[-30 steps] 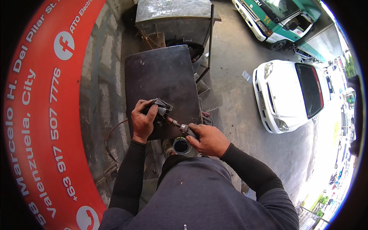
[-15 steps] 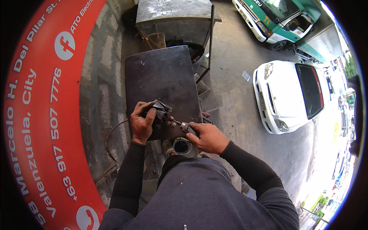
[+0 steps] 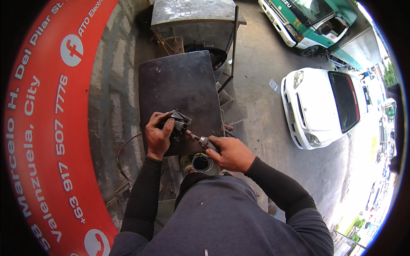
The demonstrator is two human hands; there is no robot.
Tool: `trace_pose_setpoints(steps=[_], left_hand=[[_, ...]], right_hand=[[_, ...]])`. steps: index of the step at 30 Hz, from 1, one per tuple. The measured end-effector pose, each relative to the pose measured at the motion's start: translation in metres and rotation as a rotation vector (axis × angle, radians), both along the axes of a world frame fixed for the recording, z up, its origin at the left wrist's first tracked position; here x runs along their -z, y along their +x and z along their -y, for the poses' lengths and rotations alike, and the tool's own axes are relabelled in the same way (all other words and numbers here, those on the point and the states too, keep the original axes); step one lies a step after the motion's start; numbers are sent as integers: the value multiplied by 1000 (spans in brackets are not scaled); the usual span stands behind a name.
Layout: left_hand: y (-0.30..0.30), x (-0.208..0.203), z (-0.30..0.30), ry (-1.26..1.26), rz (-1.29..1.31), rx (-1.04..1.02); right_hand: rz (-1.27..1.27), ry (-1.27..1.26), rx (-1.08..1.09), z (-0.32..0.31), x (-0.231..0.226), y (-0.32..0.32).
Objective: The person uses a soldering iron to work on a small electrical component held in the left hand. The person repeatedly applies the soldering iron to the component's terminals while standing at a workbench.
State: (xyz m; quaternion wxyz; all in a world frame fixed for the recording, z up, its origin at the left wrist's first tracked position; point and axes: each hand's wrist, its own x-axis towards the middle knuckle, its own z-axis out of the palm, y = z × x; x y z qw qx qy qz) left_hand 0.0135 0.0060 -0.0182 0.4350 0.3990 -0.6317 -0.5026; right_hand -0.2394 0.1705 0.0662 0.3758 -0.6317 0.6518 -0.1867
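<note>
My left hand (image 3: 159, 135) is closed around a small dark metal part (image 3: 180, 122) with an angular, uneven shape, the thumb pressed on its near side. My right hand (image 3: 230, 152) grips a handheld rotary tool (image 3: 204, 142) that has a silver collar and a thin shaft. A ribbed, copper-brown tip (image 3: 191, 136) on that shaft points up and left at the part's lower right side. Whether the tip touches the part I cannot tell. Both hands are above the near edge of a dark flat tabletop (image 3: 179, 81).
Below the hands stands a small round bucket (image 3: 201, 163) with dark contents. A thin reddish-brown hose (image 3: 120, 155) curves at the left. Beyond the tabletop is a grey metal cabinet (image 3: 192, 30). A red banner (image 3: 47, 128) covers the left; a white car (image 3: 320, 106) and green truck (image 3: 316, 25) stand right.
My right hand has shifted slightly left with the rotary tool. The dark part has turned a little in my left hand, and more of the tool's tip shows beside it.
</note>
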Motion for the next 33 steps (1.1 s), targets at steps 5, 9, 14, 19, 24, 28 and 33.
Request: trace_pose_setpoints(steps=[5,9,14,19,24,28,33], left_hand=[[-1,-1,1,3,16,-2],[-6,-3,3,1,23,-5],[-4,-4,2,-8,38,-12],[-6,-6,4,-22,37,-3],[-7,-6,1,-8,54,-27],[-12,-10,1,26,51,-45],[-9,-5,-2,31,15,-51]], right_hand=[[-47,-36,-35,-5,-1,3],[-44,10,-9,-2,-2,3],[-64,-37,-33,-6,-3,6],[-70,6,-5,-2,-5,3],[-91,-59,-20,-11,5,9],[-90,-62,16,-7,2,7],[-101,-33,11,-4,-1,5]])
